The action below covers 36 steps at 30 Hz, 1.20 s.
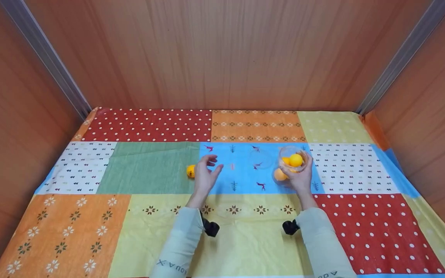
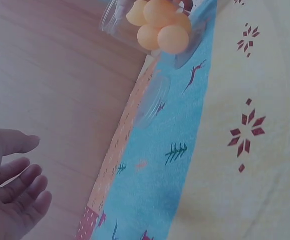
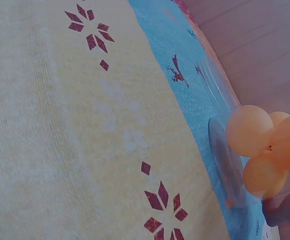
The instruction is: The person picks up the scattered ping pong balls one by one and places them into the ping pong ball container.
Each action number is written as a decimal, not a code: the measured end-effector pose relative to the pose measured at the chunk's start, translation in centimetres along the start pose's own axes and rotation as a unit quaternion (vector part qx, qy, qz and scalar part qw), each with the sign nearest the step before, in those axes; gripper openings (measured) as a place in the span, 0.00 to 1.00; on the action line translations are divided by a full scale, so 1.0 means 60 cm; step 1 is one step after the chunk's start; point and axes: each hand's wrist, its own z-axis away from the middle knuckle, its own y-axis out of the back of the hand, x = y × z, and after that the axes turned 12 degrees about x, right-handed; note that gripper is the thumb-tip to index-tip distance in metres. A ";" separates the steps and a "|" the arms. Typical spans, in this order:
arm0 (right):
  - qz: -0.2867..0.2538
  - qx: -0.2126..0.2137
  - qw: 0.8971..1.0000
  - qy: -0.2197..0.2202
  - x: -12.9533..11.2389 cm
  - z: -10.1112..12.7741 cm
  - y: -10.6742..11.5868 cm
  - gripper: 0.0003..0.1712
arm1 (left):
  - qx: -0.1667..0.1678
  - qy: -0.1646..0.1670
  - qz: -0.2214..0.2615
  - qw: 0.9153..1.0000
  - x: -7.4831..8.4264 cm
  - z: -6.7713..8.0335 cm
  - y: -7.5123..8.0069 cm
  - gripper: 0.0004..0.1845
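Note:
My right hand (image 1: 300,178) grips a clear plastic jar (image 1: 283,151) at the right of the blue cloth patch, thumb in front and fingers around the far side. Several orange ping-pong balls (image 2: 160,12) are piled inside it; the right wrist view shows the same balls (image 3: 250,131) close up. My left hand (image 1: 206,175) is raised over the left edge of the blue patch, fingers loosely bent and holding nothing. Just left of it an orange ball (image 1: 190,171) with dark markings lies on the cloth, partly hidden by the hand.
A clear round lid (image 1: 261,159) lies flat on the blue patch between the hands, left of the jar. The patchwork tablecloth (image 1: 157,170) covers the table. Wooden panels (image 1: 222,54) stand at the back and both sides.

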 end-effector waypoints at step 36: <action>0.015 0.012 1.000 0.013 0.040 -0.017 0.001 0.45 | 0.095 0.134 -0.111 0.980 -0.113 -0.011 0.044 0.31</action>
